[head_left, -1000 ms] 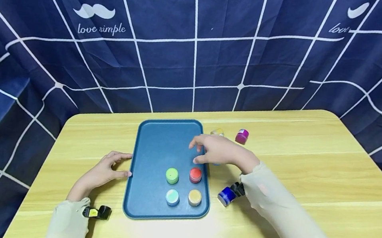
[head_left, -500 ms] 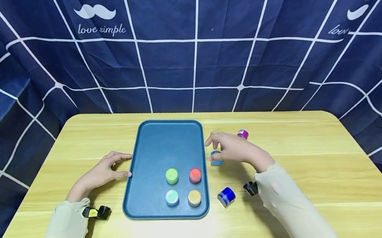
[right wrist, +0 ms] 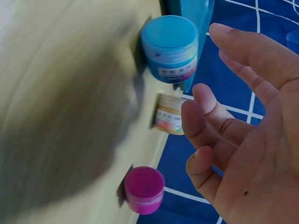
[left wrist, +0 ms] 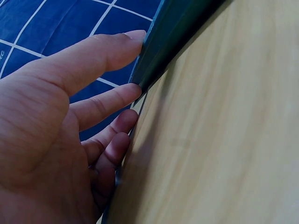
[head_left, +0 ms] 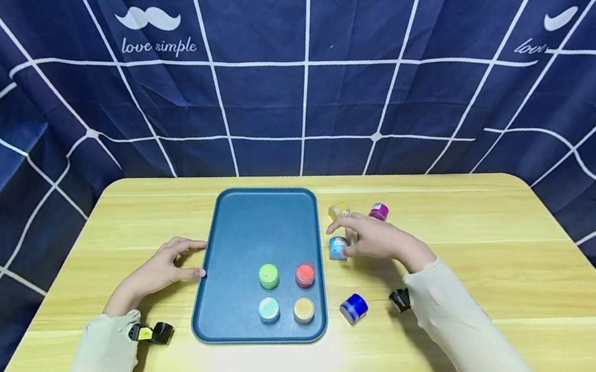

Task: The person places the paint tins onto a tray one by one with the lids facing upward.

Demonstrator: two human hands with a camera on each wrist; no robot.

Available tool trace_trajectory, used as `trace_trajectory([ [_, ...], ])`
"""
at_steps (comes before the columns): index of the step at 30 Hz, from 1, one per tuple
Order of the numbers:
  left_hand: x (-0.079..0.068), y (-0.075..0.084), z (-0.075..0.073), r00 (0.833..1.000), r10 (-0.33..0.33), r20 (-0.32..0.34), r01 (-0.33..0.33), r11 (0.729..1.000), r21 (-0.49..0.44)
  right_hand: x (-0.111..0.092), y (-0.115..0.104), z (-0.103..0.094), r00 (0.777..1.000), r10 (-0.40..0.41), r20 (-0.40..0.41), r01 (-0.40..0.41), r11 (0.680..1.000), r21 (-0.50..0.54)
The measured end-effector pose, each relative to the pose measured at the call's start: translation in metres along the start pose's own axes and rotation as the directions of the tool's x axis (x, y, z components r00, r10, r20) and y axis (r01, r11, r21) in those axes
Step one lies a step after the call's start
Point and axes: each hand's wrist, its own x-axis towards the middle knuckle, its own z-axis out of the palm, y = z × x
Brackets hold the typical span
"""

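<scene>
My left hand touches the left rim of a dark blue tray with thumb and fingertips; its other fingers bend loosely in the left wrist view. Over the table to the right of the tray, my right hand holds nothing. Its thumb and fingers are spread around the near side of a light blue paint jar. In the right wrist view a gap shows between that hand and the jar. A yellow paint jar stands just behind, and a magenta one is partly covered by the hand.
On the tray's near right part stand a green jar, a red jar, a turquoise jar and an orange-tan jar. A dark blue jar sits right of the tray. Dark blue cloth hangs behind the table.
My right hand has moved right, away from above the tray, and back beside the light blue jar, uncovering it and the yellow jar. My left hand stays at the tray rim.
</scene>
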Motion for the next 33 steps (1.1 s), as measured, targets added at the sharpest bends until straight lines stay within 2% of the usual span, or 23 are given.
trace_trajectory([
  [7,0.001,-0.002,0.0,1.0,-0.003,0.0,0.003,1.0,-0.002,0.001,0.009,0.004,0.999,0.018,0.049,-0.019,1.0,0.014],
  [20,0.002,-0.005,0.0,1.0,0.012,-0.008,-0.012,1.0,0.002,0.003,0.013,0.009,0.996,0.033,0.085,-0.035,0.999,0.022],
  [27,0.003,-0.006,0.0,1.0,0.013,-0.006,-0.013,1.0,0.003,0.005,0.014,0.011,0.997,0.015,0.082,-0.016,1.0,0.014],
  [33,0.003,-0.006,0.0,1.0,0.016,-0.006,-0.016,1.0,0.005,0.005,0.014,0.014,0.997,0.03,0.076,-0.031,0.999,0.01],
])
